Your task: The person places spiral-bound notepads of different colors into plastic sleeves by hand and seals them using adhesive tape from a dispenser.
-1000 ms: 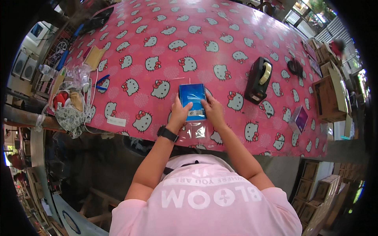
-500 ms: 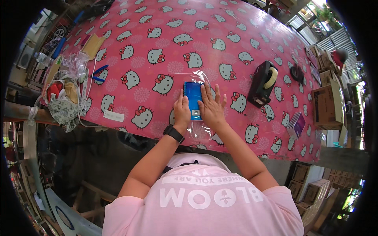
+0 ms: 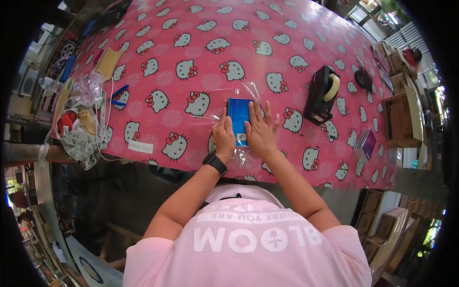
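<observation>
A small blue spiral notebook (image 3: 240,115) lies on the table close in front of me, its coil along the left edge. Clear, shiny plastic film (image 3: 243,157) shows around it, beyond its top and below its bottom edge. My left hand (image 3: 223,136), with a black watch on the wrist, rests along the notebook's left side, fingers straight and pointing away. Flat over the right side lies my right hand (image 3: 261,134), fingers stretched out and slightly apart, covering part of the cover. Neither hand grips anything.
A black tape dispenser (image 3: 321,95) stands to the right, with a stack of purple booklets (image 3: 365,145) nearer me. Blue-handled pliers or snips (image 3: 120,94), a bag of cloth (image 3: 79,138) and a white label strip (image 3: 141,146) are at left. Cardboard boxes (image 3: 401,119) line the right.
The view has tilted slightly. The notebook and both hands appear a little further right, and my hands keep the same flat hold against it.
</observation>
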Motion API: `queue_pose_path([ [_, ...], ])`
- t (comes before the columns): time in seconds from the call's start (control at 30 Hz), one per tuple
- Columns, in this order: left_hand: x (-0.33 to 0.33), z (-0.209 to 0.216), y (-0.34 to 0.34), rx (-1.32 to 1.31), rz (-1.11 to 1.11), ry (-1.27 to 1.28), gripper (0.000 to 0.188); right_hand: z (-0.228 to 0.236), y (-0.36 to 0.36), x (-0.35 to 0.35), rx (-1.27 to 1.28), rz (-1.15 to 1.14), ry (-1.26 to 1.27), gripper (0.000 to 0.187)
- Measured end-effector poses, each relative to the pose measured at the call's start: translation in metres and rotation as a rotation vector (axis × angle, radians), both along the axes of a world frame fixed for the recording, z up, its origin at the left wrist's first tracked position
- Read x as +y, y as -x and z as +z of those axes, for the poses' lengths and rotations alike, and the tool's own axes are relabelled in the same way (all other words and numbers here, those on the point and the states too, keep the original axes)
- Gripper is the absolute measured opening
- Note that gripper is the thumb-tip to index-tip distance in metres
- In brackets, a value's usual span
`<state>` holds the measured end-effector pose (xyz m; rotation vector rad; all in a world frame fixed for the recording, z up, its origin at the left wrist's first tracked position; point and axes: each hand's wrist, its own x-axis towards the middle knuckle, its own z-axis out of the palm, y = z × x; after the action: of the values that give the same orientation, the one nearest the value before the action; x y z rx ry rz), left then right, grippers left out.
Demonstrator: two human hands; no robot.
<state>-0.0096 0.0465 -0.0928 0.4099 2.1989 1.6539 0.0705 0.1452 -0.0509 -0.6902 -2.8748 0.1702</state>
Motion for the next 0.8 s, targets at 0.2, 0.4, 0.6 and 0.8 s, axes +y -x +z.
queue_pose_path([
  [0.2,-0.031,0.007,0.04,0.767,0.229,0.483,0.039,0.002,-0.001,0.009,-0.03,-0.031,0.006,0.057],
  [0.4,-0.062,0.008,0.078,0.434,0.05,0.209,0.041,0.007,0.003,-0.003,0.027,-0.019,-0.027,0.057],
  [0.6,-0.069,0.069,0.058,-0.476,-0.216,-0.074,0.037,0.026,0.013,0.005,0.145,0.073,0.337,0.038],
  [0.8,-0.021,0.088,0.007,0.415,-0.415,0.174,0.038,0.062,0.04,0.019,0.025,-0.054,0.747,0.03],
])
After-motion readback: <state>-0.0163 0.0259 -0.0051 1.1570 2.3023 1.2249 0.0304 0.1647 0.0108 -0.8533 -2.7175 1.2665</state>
